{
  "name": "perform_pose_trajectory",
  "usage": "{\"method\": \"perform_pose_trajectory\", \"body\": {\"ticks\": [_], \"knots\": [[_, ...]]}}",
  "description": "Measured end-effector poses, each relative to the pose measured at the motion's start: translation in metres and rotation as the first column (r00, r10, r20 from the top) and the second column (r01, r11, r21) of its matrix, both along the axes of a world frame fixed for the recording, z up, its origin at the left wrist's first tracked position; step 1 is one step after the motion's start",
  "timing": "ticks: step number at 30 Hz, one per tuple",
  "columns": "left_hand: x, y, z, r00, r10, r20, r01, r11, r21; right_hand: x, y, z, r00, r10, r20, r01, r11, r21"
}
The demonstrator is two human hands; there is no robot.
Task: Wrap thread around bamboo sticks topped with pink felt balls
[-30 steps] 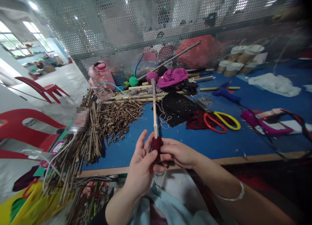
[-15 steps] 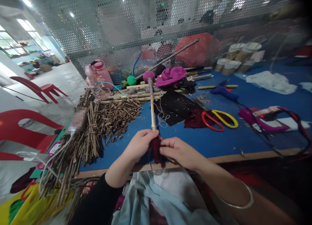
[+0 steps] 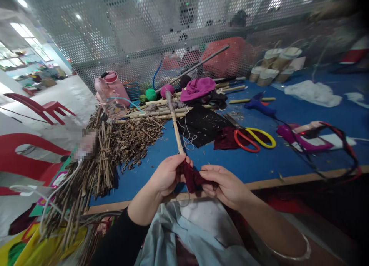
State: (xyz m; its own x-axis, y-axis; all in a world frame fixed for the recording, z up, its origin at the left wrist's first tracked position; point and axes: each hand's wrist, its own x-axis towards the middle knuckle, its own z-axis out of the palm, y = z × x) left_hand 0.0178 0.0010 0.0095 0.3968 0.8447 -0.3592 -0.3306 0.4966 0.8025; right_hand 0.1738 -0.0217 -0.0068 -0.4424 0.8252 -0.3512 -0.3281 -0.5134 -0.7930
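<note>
My left hand [image 3: 170, 174] is closed around the near end of a bamboo stick [image 3: 176, 132], where dark red cloth [image 3: 190, 178] is wrapped on it. My right hand [image 3: 223, 183] pinches a loose part of the same cloth and holds it out to the right. The far end of the stick points away from me toward a magenta yarn ball [image 3: 167, 90]. A thin grey thread [image 3: 188, 137] lies in loose curls right of the stick, and a strand hangs below the cloth.
Dried twigs [image 3: 105, 162] and brown plant bits pile up on the left. Scissors [image 3: 253, 139] with red and yellow handles lie on cloth to the right, near a blue glue gun [image 3: 261, 106] and a purple tool [image 3: 302, 137] with cables. A mesh panel [image 3: 138, 31] stands behind.
My right hand has moved right, pulling a flap of the dark red cloth away from the stick. My left hand still grips the wrapped end. The view has shifted slightly.
</note>
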Motion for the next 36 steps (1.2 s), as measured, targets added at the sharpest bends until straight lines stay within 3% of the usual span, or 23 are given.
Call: {"method": "perform_pose_trajectory", "body": {"ticks": [4, 9, 13, 18, 29, 33, 36], "knots": [[-0.002, -0.007, 0.000, 1.000, -0.027, -0.005, 0.026, 0.998, -0.050, -0.001, 0.002, 0.005, 0.998, -0.064, 0.007, 0.064, 0.998, -0.028], [0.000, -0.022, 0.007, 0.998, -0.050, 0.041, 0.052, 0.998, -0.040, -0.007, -0.002, 0.007, 0.999, -0.029, -0.027, 0.031, 0.998, 0.063], [0.000, -0.025, 0.011, 0.997, 0.015, 0.071, -0.007, 0.994, -0.112, -0.008, -0.005, 0.001, 0.997, -0.049, -0.058, 0.055, 0.993, 0.104], [0.001, -0.023, 0.004, 0.994, 0.056, 0.089, -0.041, 0.986, -0.162, -0.003, -0.008, -0.008, 0.988, -0.088, -0.125, 0.100, 0.990, 0.102], [0.000, -0.013, -0.007, 0.991, -0.028, 0.134, 0.051, 0.984, -0.172, 0.007, -0.009, -0.009, 0.983, -0.151, -0.102, 0.159, 0.984, 0.076], [0.005, -0.009, -0.015, 0.993, -0.053, 0.106, 0.070, 0.984, -0.166, 0.005, -0.009, -0.003, 0.985, -0.165, -0.059, 0.170, 0.982, 0.085], [0.010, -0.005, -0.017, 0.990, -0.105, 0.092, 0.118, 0.981, -0.152, 0.004, -0.006, 0.011, 0.991, -0.126, 0.034, 0.119, 0.978, 0.169]]}}
